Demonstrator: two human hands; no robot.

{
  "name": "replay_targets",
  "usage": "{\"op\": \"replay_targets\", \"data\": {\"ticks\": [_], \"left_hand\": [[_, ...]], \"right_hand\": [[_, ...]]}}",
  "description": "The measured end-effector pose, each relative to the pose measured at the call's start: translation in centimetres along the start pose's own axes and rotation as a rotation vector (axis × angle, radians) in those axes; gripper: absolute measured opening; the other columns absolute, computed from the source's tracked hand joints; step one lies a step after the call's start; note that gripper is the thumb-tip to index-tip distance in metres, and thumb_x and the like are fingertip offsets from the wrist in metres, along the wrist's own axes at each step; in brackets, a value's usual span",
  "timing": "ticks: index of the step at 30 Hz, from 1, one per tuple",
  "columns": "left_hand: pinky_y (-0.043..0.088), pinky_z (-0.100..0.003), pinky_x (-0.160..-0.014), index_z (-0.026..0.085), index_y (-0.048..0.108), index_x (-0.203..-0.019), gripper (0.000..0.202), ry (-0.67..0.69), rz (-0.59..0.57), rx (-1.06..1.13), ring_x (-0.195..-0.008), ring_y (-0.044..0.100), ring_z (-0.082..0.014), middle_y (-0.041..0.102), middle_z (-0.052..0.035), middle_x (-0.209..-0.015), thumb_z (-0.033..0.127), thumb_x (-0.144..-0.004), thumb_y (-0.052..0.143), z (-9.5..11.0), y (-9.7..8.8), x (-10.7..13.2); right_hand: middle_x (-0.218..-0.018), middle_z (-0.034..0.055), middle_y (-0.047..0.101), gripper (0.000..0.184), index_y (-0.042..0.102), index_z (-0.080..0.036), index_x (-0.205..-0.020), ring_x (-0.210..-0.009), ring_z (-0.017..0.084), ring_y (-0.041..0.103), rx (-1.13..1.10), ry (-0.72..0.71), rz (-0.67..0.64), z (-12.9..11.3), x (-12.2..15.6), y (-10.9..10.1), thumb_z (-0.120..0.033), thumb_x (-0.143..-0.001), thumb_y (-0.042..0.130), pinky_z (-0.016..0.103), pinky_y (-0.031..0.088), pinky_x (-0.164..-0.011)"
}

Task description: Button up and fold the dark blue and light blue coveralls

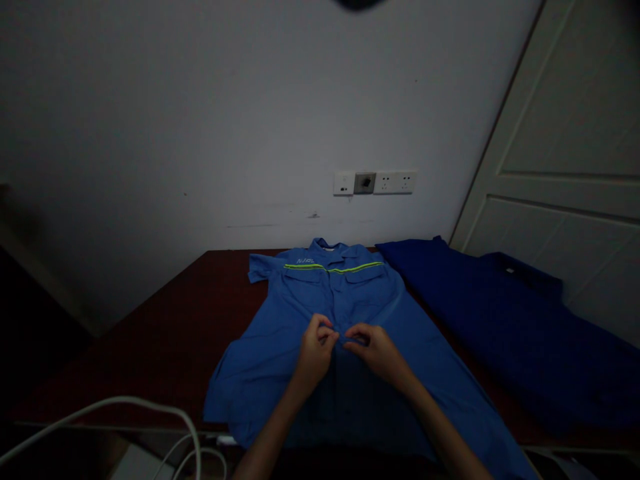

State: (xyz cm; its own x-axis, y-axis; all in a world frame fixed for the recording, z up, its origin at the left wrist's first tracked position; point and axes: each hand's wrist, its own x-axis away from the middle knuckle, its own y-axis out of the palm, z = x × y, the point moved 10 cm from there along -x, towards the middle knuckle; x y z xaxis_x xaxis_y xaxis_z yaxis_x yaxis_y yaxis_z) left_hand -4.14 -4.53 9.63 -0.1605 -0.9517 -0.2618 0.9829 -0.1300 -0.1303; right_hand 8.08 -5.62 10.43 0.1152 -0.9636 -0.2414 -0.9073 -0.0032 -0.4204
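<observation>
A blue short-sleeved work shirt (300,313) with a yellow-green stripe across the chest lies flat, front up, on a dark red-brown table (175,333). My left hand (315,350) and my right hand (375,350) meet at the middle of the shirt's front opening. Both pinch the cloth there, fingertips close together, as at a button; the button itself is too small to see.
A darker blue garment (500,313) lies spread on the table to the right. White cables (150,417) loop below the near left edge. A wall with sockets (375,182) stands behind, and a white door (575,167) is at the right.
</observation>
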Motion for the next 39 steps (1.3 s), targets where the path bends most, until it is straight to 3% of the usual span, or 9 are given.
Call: {"op": "replay_targets", "data": {"ticks": [6,15,22,34,39], "left_hand": [[0.035,-0.020,-0.056,0.019,0.041,-0.078,0.011,0.073,0.096,-0.124,-0.058,0.054,-0.0106,0.056,0.0047,-0.059,0.021,-0.075,0.052,1.2,-1.0,0.2],[0.034,-0.018,-0.051,0.020,0.036,-0.076,0.020,0.046,0.108,-0.010,-0.052,0.051,-0.0090,0.055,0.0061,-0.056,0.023,-0.072,0.055,0.2,-1.0,0.0],[0.038,-0.020,-0.056,0.019,0.038,-0.078,0.022,0.033,0.202,0.001,-0.061,0.058,-0.0123,0.058,0.0037,-0.061,0.028,-0.072,0.058,0.8,-2.0,0.1],[0.035,-0.019,-0.055,0.020,0.029,-0.072,0.025,0.032,0.082,0.088,-0.057,0.052,-0.0085,0.055,0.0056,-0.061,0.020,-0.070,0.054,-0.2,-0.6,-0.3],[0.034,-0.019,-0.055,0.021,0.028,-0.070,0.028,0.011,0.037,0.183,-0.055,0.048,-0.0075,0.052,0.0071,-0.059,0.019,-0.067,0.056,-0.8,-0.1,-0.7]], "right_hand": [[-0.079,0.0048,0.068,0.014,0.067,-0.017,-0.078,-0.074,0.018,0.061,0.023,-0.002,-0.008,-0.2,-0.2,-0.1,-0.023,-0.067,0.063,0.030,0.046,-0.070],[-0.083,0.0059,0.069,0.018,0.070,-0.018,-0.084,-0.077,0.020,0.062,0.033,-0.038,-0.015,-0.4,-0.2,-0.2,-0.023,-0.070,0.060,0.032,0.047,-0.072],[-0.087,0.0074,0.069,0.020,0.069,-0.017,-0.086,-0.081,0.021,0.062,0.038,-0.019,0.025,-1.2,-0.3,-0.4,-0.021,-0.070,0.058,0.034,0.046,-0.075],[-0.083,0.0055,0.068,0.018,0.068,-0.017,-0.084,-0.076,0.019,0.061,0.028,-0.038,-0.051,0.1,-0.1,0.2,-0.021,-0.071,0.057,0.031,0.045,-0.071],[-0.069,0.0018,0.064,0.014,0.064,-0.015,-0.078,-0.067,0.015,0.057,0.000,-0.018,-0.085,0.5,-0.1,0.5,-0.023,-0.070,0.056,0.025,0.043,-0.063]]}}
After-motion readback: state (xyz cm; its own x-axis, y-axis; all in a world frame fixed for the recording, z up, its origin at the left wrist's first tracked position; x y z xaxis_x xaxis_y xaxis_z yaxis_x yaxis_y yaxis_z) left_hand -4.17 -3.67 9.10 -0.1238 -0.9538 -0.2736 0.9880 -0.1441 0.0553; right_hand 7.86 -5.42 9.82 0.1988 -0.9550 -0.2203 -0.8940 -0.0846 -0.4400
